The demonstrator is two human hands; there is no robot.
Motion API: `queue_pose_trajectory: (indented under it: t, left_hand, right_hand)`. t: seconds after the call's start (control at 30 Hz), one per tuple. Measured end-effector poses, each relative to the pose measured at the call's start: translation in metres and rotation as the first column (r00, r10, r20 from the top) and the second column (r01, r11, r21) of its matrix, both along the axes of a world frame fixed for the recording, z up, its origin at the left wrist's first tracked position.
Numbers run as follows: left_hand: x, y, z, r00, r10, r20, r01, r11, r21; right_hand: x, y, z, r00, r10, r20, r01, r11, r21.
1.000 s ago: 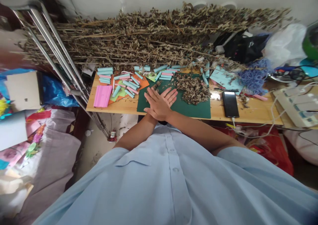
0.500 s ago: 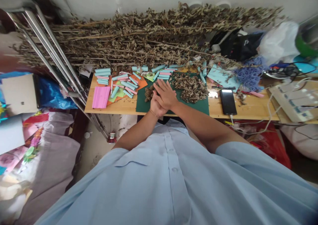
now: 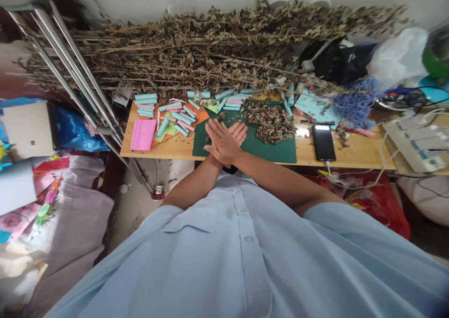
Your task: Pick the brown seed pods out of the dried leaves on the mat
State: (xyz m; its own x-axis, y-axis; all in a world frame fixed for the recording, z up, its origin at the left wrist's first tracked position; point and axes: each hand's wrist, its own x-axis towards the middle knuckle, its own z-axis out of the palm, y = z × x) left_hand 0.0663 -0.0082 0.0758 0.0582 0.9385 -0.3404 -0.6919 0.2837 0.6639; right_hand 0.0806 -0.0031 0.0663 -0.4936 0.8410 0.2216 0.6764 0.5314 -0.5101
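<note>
My right hand [image 3: 223,143] lies across my left hand [image 3: 239,133] above the green cutting mat [image 3: 277,153], its back up and fingers stretched out with the thumb apart. The left hand is underneath, turned palm up; its fingers stick out straight beyond the right hand. Whatever may lie between the two palms is hidden. To their right on the mat sits a pile of dried crumpled leaves [image 3: 271,122]. A few more dried leaves [image 3: 221,115] show just beyond the right fingertips.
Long dried plant stalks [image 3: 196,51] stretch along the back. Left on the table [image 3: 164,152] are blue and pink paper rolls [image 3: 182,118] and a folded pink sheet [image 3: 143,134]. On the right lie a phone [image 3: 323,142], purple yarn [image 3: 358,104] and a power strip [image 3: 414,145]. Metal poles [image 3: 75,70] stand left.
My hands have turned across each other: the right has slid left and the left's fingers now show to the right. The small leaf heap by the hands is less visible.
</note>
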Motion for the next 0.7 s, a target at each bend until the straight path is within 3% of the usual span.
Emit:
queue_pose_trajectory:
  t: [0.07, 0.13, 0.17, 0.43, 0.6, 0.7]
  left_hand:
    - [-0.010, 0.006, -0.003, 0.995, -0.061, 0.075, 0.061, 0.998, 0.004]
    - [-0.022, 0.011, -0.007, 0.921, -0.330, 0.207, 0.334, 0.942, 0.018]
    - [-0.027, 0.013, -0.010, 0.908, -0.348, 0.233, 0.352, 0.936, 0.026]
    - [-0.031, 0.020, -0.028, 0.887, -0.303, 0.347, 0.306, 0.951, 0.047]
    - [-0.035, 0.022, -0.026, 0.893, -0.316, 0.319, 0.333, 0.943, 0.004]
    - [-0.036, 0.021, -0.021, 0.904, -0.302, 0.303, 0.328, 0.944, -0.039]
  right_hand:
    - [0.012, 0.013, -0.004, 0.998, -0.068, -0.003, 0.068, 0.998, -0.007]
    - [0.025, 0.025, -0.007, 0.986, -0.167, -0.004, 0.167, 0.986, -0.012]
    - [0.031, 0.030, -0.008, 0.978, -0.210, -0.005, 0.210, 0.978, -0.015]
    - [0.043, 0.044, -0.016, 0.885, -0.444, -0.143, 0.457, 0.887, 0.073]
    - [0.060, 0.050, -0.017, 0.778, -0.546, -0.309, 0.598, 0.795, 0.101]
    - [0.075, 0.042, -0.012, 0.735, -0.552, -0.394, 0.622, 0.780, 0.067]
